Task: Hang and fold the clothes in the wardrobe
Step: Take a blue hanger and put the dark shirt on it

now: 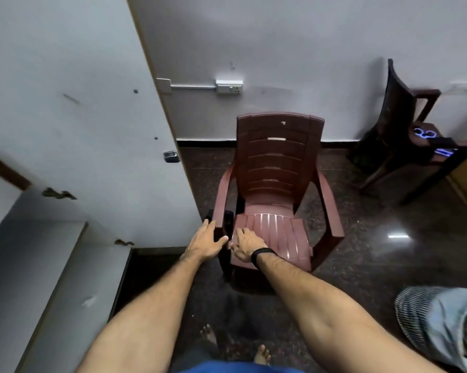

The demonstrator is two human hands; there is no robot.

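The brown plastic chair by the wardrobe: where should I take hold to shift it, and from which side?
Take the chair by the front ends of its two armrests, coming from the front, where the person stands. The seat faces that way, the backrest stands toward the wall, and the armrests are open loops that fingers can wrap. The left hand is already at the near armrest; the right hand lies on the seat's front edge.

A home room (wardrobe (78,117), plastic chair (275,189)).
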